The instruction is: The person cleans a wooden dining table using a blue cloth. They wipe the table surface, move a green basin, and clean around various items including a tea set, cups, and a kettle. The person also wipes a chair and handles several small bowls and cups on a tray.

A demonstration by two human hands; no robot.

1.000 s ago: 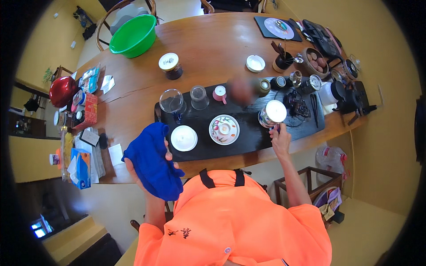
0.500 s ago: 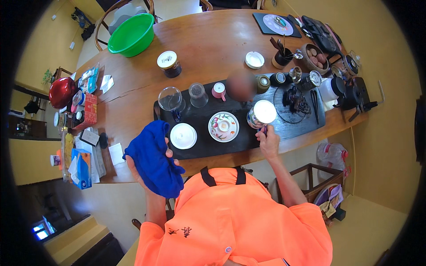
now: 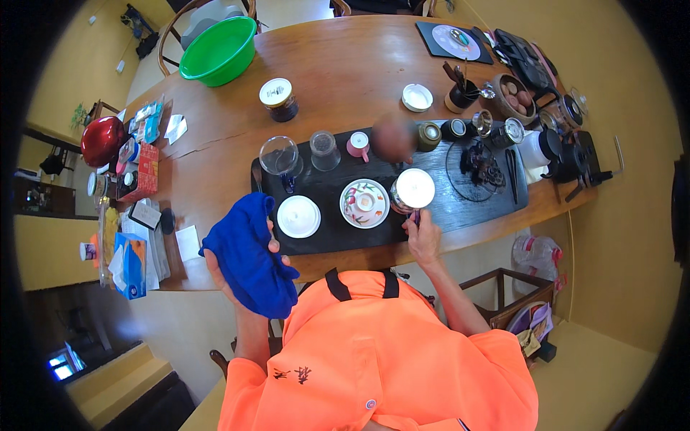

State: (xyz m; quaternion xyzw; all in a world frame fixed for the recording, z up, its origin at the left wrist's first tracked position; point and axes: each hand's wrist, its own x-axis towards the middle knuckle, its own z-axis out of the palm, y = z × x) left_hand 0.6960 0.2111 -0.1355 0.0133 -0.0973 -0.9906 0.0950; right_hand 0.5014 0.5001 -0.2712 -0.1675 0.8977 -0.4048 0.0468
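Note:
A bunched blue cloth [image 3: 248, 255] is in my left hand [image 3: 217, 271], fingers wrapped round it, at the tray's near left corner. My right hand [image 3: 424, 241] is closed on the handle of a flowered mug [image 3: 415, 189] with a round white top; whether that is a lid or its base I cannot tell. The mug is over the black tray [image 3: 330, 241], just right of a flowered round lidded dish [image 3: 364, 203]. A round white dish or lid [image 3: 298, 217] lies nearest the cloth. Behind stand a glass jug [image 3: 279, 156], a glass [image 3: 325, 149] and a pink cup [image 3: 358, 146].
A blurred brown round pot [image 3: 393, 138] and small jars [image 3: 429, 136] line the tray's far edge. A round glass plate with dark pieces [image 3: 476, 169] is at the right. Beyond are a lidded jar [image 3: 279, 99], white ashtray-like dish [image 3: 417, 98] and green basin [image 3: 219, 54].
My right hand has brought the flowered mug a little to the left, closer to the flowered dish. My left hand keeps its hold on the blue cloth. The view has shifted slightly.

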